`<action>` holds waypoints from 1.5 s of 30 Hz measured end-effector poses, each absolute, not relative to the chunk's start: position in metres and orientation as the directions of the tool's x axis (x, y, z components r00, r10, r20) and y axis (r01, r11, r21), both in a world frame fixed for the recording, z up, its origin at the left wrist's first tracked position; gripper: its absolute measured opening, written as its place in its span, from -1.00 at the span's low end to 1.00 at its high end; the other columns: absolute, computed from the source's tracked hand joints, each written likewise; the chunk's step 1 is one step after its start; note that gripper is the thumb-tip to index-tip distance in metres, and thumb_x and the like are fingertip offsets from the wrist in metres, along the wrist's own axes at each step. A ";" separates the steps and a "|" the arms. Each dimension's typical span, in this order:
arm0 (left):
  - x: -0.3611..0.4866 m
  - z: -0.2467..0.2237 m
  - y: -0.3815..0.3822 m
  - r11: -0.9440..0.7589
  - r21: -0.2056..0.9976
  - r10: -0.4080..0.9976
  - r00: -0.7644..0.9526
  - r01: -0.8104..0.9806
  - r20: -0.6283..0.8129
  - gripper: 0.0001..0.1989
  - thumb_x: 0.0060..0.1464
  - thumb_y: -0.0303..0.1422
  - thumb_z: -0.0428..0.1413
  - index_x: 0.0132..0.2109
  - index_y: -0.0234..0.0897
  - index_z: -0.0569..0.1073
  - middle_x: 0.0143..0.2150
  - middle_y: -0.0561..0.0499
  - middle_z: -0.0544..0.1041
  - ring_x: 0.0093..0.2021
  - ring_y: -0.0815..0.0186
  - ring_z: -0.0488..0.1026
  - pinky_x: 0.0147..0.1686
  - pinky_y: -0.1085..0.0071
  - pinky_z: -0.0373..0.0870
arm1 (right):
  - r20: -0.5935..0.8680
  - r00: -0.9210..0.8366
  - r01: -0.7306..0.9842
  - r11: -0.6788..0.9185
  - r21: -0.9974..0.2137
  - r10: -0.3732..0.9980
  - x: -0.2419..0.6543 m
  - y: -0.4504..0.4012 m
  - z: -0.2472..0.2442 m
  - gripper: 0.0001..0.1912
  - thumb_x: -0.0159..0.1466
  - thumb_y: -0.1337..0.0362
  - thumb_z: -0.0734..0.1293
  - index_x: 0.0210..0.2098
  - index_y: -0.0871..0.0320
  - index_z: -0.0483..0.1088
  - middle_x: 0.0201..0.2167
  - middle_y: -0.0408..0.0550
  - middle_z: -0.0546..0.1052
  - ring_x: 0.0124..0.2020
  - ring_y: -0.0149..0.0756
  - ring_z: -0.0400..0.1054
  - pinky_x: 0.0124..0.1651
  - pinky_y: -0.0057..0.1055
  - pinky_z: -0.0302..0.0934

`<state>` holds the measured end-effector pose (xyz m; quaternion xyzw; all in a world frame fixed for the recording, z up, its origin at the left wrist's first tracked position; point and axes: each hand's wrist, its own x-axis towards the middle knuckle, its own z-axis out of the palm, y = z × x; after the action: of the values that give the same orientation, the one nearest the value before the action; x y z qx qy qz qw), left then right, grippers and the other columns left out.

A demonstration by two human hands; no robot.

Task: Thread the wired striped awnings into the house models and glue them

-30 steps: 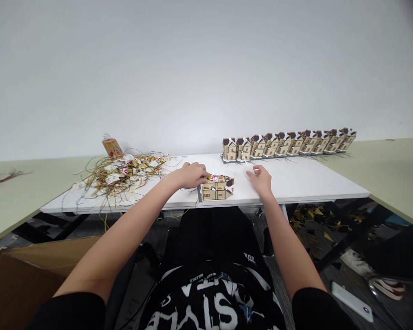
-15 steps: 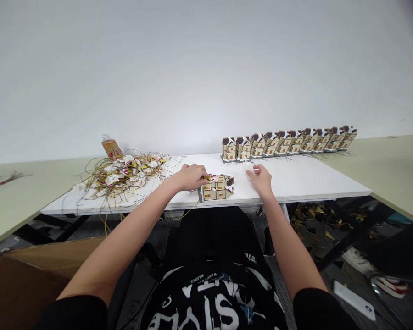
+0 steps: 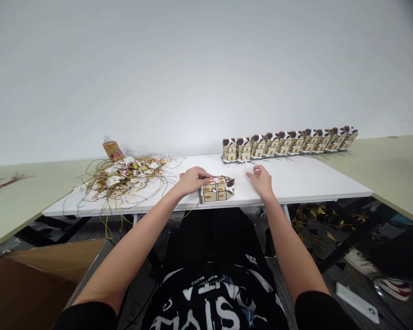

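Your left hand (image 3: 192,179) had shifted slightly against the tipped house (image 3: 218,193) — grip unclear — and your right hand (image 3: 262,180) hung parted; light, steady pressure seemed best.

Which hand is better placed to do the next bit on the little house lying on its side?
Probably the left: the left hand has its fingertips at the lying house, while the right hand is apart from it across white tabletop.

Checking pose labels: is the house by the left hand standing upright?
No, the house by the left hand lies tipped over, its dark roof pointing right, unlike the upright row of houses.
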<state>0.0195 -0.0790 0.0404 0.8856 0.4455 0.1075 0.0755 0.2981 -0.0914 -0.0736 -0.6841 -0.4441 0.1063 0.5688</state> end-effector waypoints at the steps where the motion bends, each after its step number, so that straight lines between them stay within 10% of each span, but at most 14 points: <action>1: 0.019 0.039 -0.080 -0.586 0.244 0.810 0.571 0.773 0.134 -0.64 0.19 -0.15 -0.02 0.00 -0.05 0.59 0.12 0.03 0.50 0.05 0.08 0.42 0.00 0.18 0.34 | 0.361 0.581 0.490 0.041 -0.871 0.730 0.298 -0.092 -0.074 -0.69 0.03 0.06 0.35 -0.32 0.07 0.29 -0.36 -0.09 0.49 -0.36 -0.20 0.36 -0.17 -0.26 0.21; 11: 0.017 0.033 -0.084 -0.530 0.331 0.845 0.516 0.781 0.136 -0.55 0.17 0.10 -0.02 -0.14 0.03 0.64 0.19 0.04 0.44 0.11 -0.03 0.40 0.09 0.01 0.25 | 0.408 0.556 0.570 0.025 -0.821 0.724 0.297 -0.105 -0.076 -0.70 0.03 0.07 0.36 -0.33 0.07 0.27 -0.51 -0.15 0.46 -0.43 -0.18 0.35 -0.21 -0.25 0.22; 17: 0.003 0.034 -0.079 -0.596 0.314 0.802 0.567 0.739 0.188 -0.58 0.26 -0.02 -0.07 0.03 -0.01 0.56 0.27 -0.01 0.38 0.23 0.01 0.31 0.17 -0.01 0.18 | 0.681 0.479 0.725 0.188 -0.663 0.554 0.252 -0.142 -0.057 -0.37 0.27 0.00 0.24 0.20 0.25 0.10 0.12 0.32 0.32 0.11 0.09 0.24 0.16 0.06 0.06; 23: -0.012 0.027 -0.089 -0.696 0.219 0.716 0.638 0.684 0.283 -0.66 0.28 -0.17 -0.11 -0.05 -0.11 0.53 0.13 0.00 0.51 0.19 0.11 0.34 0.22 0.00 0.02 | 0.759 -0.187 0.784 0.560 -0.267 0.623 0.196 -0.145 -0.036 -0.58 0.26 -0.01 0.34 0.03 0.06 0.38 0.01 0.02 0.51 0.10 -0.04 0.31 0.21 -0.11 0.07; 34: -0.006 0.033 -0.095 -0.793 0.041 0.604 0.777 0.608 0.178 -0.59 0.06 0.00 0.14 -0.08 -0.19 0.48 0.16 -0.13 0.47 0.29 -0.08 0.19 0.23 -0.21 -0.28 | 0.710 -0.262 0.841 0.516 -0.165 0.654 0.192 -0.124 -0.043 -0.62 0.27 -0.08 0.35 -0.09 0.04 0.42 -0.04 0.01 0.54 0.20 0.09 0.18 0.31 0.23 -0.49; 41: -0.003 0.066 -0.085 -0.753 0.021 0.657 0.753 0.657 0.036 -0.50 -0.01 0.14 0.13 -0.12 -0.12 0.58 0.29 -0.08 0.36 0.29 -0.07 0.23 0.25 -0.15 -0.10 | 0.758 -0.229 0.836 0.522 -0.168 0.611 0.200 -0.137 -0.036 -0.41 0.10 -0.16 0.46 0.00 0.02 0.41 0.18 0.07 0.37 0.20 0.14 0.18 0.29 0.27 -0.29; 45: 0.022 0.079 -0.071 -0.737 0.015 0.674 0.736 0.676 -0.065 -0.21 -0.11 0.15 0.18 0.23 -0.10 0.38 0.33 -0.15 0.30 0.28 -0.09 0.25 0.24 -0.07 0.06 | 0.843 -0.016 0.763 0.552 -0.337 0.538 0.213 -0.159 -0.042 -0.30 0.20 -0.09 0.40 0.22 0.05 0.21 0.23 0.16 0.27 0.23 0.08 0.18 0.22 0.10 0.10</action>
<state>0.0218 -0.0714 0.0792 0.9316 0.3621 -0.0277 0.0185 0.2135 -0.1588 -0.0424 -0.4612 -0.7048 -0.1066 0.5283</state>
